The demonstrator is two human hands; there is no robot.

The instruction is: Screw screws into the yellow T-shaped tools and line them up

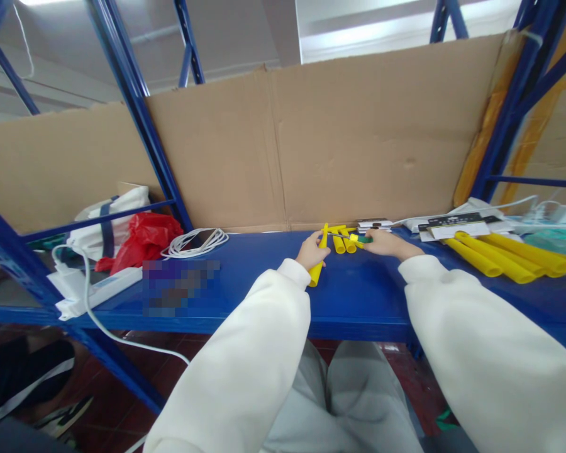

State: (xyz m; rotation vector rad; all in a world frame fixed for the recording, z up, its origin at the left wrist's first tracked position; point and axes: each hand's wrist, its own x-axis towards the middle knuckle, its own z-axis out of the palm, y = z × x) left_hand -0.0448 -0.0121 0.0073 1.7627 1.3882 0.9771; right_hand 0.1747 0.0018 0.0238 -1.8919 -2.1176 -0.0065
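My left hand point(312, 250) is closed around a yellow tube point(316, 275), which stands tilted over the blue shelf with its wider round end toward me. My right hand point(383, 244) grips a screwdriver point(360, 239) by its green and yellow handle. The thin metal shaft points left, and its tip reaches the upper part of the tube; whether it has gone in is too small to tell. Just behind the tool lie a few short yellow tubes point(340, 245), partly hidden by it. A small stack of black and white cards point(374, 224) sits beyond my right hand.
Several yellow tubes point(495, 259) and printed cards point(453, 226) lie on the blue shelf point(264, 283) at right. At left are a coiled white cable point(195, 243), red bag point(153, 236) and power strip point(101, 292). Cardboard point(358, 138) walls the back; blue posts point(144, 119) flank it.
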